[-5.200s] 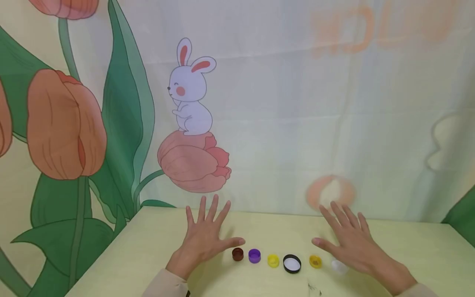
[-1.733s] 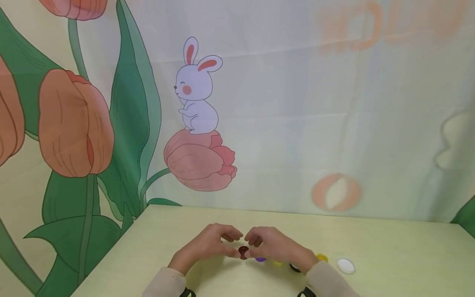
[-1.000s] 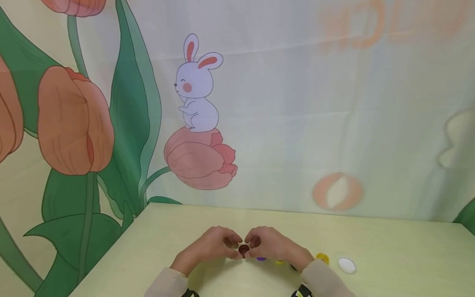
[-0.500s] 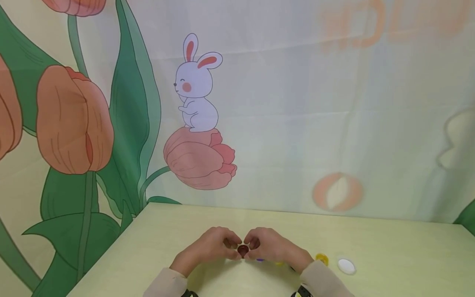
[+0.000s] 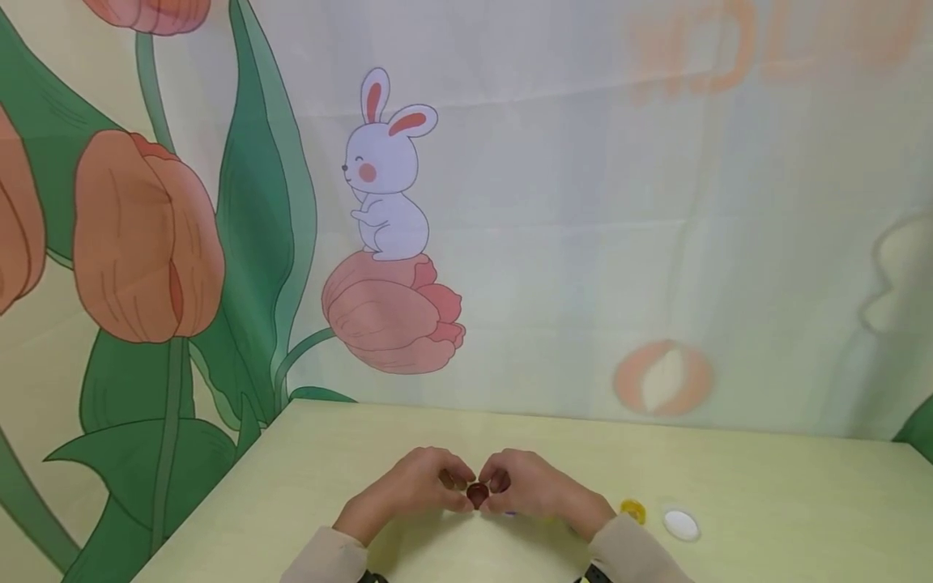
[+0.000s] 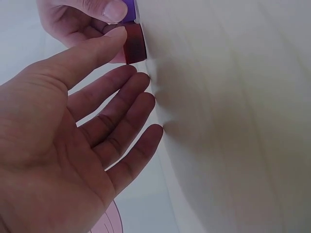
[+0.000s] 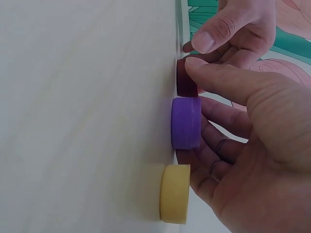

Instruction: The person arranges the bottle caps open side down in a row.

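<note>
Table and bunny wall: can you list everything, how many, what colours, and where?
Red cap: 1, dark red, between hands
Purple cap: 1, purple, beside red cap
White lid: 1, white, right of caps
Yellow caps: 2, yellow, beside purple cap and white lid
Table: 1, pale yellow, underneath
Backdrop: 1, pale with blurred orange prints, behind table
Bunny: 1, white, on backdrop
Tulips: 4, orange-pink, left
Leaves: several, green, mostly left
Wristbands: 2, dark, bottom
Sleeves: 2, beige, bottom
Hands: 2, bare, beside red cap

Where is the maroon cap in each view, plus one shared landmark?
Head: maroon cap, low centre, between left hand and right hand.
Left wrist: maroon cap, top, just left of centre.
Right wrist: maroon cap, upper half, right of centre.
Shared landmark: purple cap, only a sliver in head.
</note>
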`<action>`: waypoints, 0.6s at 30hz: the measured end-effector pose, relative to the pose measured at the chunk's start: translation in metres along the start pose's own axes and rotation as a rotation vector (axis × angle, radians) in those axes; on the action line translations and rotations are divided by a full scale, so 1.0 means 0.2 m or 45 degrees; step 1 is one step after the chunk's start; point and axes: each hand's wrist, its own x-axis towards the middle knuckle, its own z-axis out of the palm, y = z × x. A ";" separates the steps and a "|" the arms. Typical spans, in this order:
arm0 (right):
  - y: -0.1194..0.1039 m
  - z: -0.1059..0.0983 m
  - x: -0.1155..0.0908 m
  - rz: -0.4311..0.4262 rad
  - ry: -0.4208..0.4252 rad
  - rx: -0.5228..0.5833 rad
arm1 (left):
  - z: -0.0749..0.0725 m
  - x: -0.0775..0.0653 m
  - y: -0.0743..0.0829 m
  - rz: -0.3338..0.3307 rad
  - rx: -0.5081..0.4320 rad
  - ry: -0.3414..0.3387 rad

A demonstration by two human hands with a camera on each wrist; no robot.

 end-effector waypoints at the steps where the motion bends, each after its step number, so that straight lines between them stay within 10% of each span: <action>1: 0.00 0.00 0.00 0.001 -0.002 0.001 | 0.00 0.00 0.00 0.000 -0.002 -0.002; 18: -0.01 0.00 0.00 0.004 0.007 0.023 | 0.00 0.00 0.00 0.013 0.032 0.009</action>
